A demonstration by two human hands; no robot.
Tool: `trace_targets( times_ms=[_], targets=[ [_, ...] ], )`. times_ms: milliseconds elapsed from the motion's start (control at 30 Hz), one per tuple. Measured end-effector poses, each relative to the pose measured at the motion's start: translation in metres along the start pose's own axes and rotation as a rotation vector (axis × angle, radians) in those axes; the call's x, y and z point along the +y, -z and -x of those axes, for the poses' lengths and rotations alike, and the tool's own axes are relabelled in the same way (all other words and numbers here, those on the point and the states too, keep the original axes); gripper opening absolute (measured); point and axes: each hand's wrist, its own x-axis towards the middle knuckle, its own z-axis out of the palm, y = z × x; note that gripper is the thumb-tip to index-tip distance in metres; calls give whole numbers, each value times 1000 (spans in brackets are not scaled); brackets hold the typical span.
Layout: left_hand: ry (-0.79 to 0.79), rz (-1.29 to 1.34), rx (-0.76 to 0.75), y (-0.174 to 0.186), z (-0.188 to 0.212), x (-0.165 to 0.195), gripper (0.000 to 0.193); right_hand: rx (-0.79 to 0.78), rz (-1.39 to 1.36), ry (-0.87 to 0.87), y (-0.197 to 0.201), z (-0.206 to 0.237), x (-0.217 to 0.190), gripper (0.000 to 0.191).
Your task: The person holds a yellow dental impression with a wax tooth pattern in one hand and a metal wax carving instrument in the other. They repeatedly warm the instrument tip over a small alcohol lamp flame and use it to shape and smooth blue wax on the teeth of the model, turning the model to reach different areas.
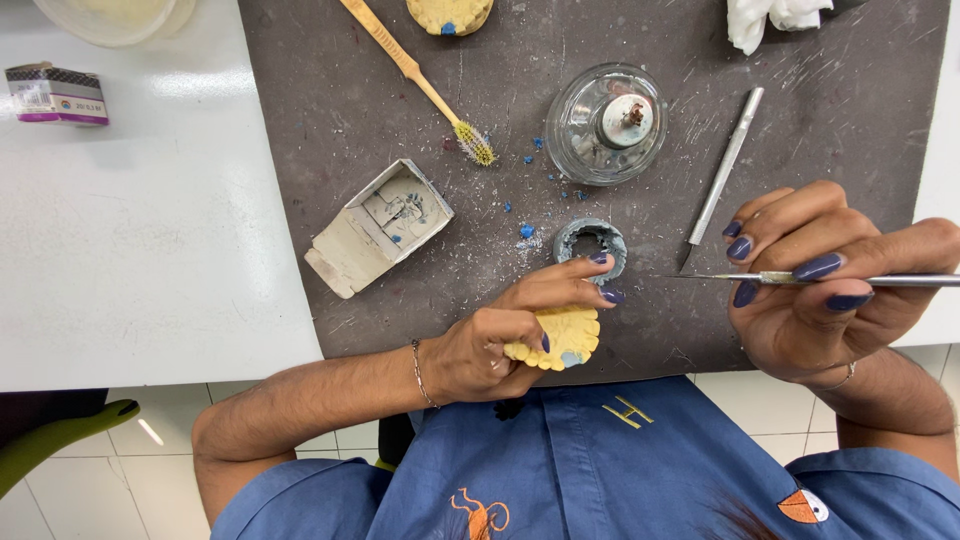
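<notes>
White glossy worktop [130, 240] with soft overhead light glare, edge running along the bottom. Dark grey cutting mat [850, 120] on it, heavily scratched and scuffed, dusted with pale powder and blue specks. Floor below is white tile [90, 490] with grey grout; green chair arm [60, 435] pokes in at lower left.

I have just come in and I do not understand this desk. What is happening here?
A person sits at a dark grey work mat. The left hand holds a pale yellow plaster dental cast, and its fingers touch a small grey ring-shaped mould. The right hand holds a thin metal pointed instrument. A glass spirit lamp and a yellow toothbrush lie nearby.
</notes>
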Motion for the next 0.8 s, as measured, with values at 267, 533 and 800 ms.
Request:
trace_targets(
  times_ms=[267,533,800],
  targets=[
    [-22,-94,-97,4,7,-4,50,17,2,-5,-4,-2,-1,22],
    [73,-22,-27,10,-5,8,59,-12,-10,-10,-8,-4,-3,25],
    [127,-201,47,5,-12,18,57,23,-14,-19,-15,-6,-4,26]
  ],
)
